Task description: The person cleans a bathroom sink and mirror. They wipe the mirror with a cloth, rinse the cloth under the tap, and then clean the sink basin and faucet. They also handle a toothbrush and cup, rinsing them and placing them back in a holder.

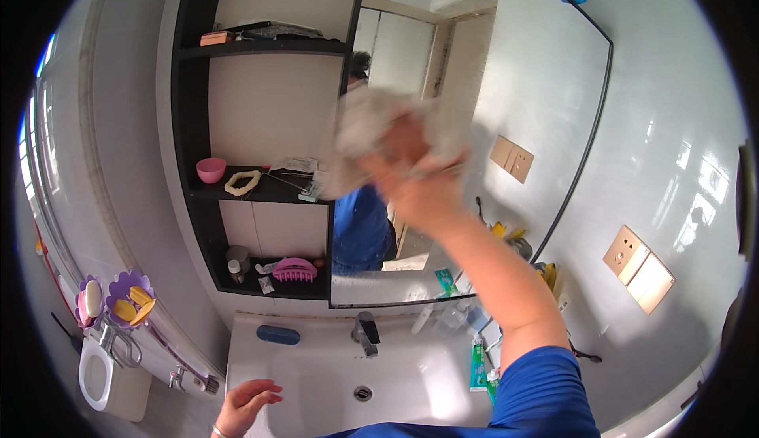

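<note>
My right hand (415, 171) is raised in front of the mirror (533, 52), blurred by motion, with a light greyish cloth (362, 129) held under its palm and fingers. The cloth lies over the mirror's left part, and its lower left corner reaches the edge of the black shelf unit (267, 46). Low down, my left hand (252, 402) hangs over the left rim of the white washbasin (332, 402), its fingers loosely bent with nothing between them. A bracelet is on its wrist.
On the basin's back edge are a blue oval case (278, 335), a chrome faucet (365, 334) and a toothpaste tube (478, 364). The shelves hold a pink bowl (211, 170), a beaded loop (242, 183) and a pink hair claw (295, 269). Purple soap holders (130, 298) hang at left.
</note>
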Available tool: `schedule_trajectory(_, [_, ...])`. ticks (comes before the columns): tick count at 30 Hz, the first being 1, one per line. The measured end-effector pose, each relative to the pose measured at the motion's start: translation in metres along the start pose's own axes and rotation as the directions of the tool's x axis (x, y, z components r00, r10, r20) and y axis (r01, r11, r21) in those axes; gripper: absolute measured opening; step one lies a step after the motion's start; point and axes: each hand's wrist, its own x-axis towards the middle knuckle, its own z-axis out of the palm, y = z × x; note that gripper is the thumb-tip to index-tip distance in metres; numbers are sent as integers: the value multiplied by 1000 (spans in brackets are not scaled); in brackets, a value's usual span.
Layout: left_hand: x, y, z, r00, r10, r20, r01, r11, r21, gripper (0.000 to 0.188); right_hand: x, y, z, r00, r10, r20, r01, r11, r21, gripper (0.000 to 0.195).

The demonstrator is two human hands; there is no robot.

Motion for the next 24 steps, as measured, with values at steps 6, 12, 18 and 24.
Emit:
schedule_trajectory(6, [-23,-34,-55,993,-12,-120,6,999,-50,30,-22,256,-55,471,786,-399,-880,392,-267,66])
schedule_trajectory(12, [-27,-35,-45,982,23,-188,-40,995,-87,29,107,190,-21,757,444,-479,-601,762,-244,43])
schedule_trajectory(18, [-10,-28,-21,996,34,-77,-40,996,-76,28,211,104,-10,841,131,-525,-267,944,-193,34])
schedule_trajectory(24, [-11,-34,-24,997,4,-78,-10,997,-82,27,175,57,-7,913,73,-400,-169,963,-210,39])
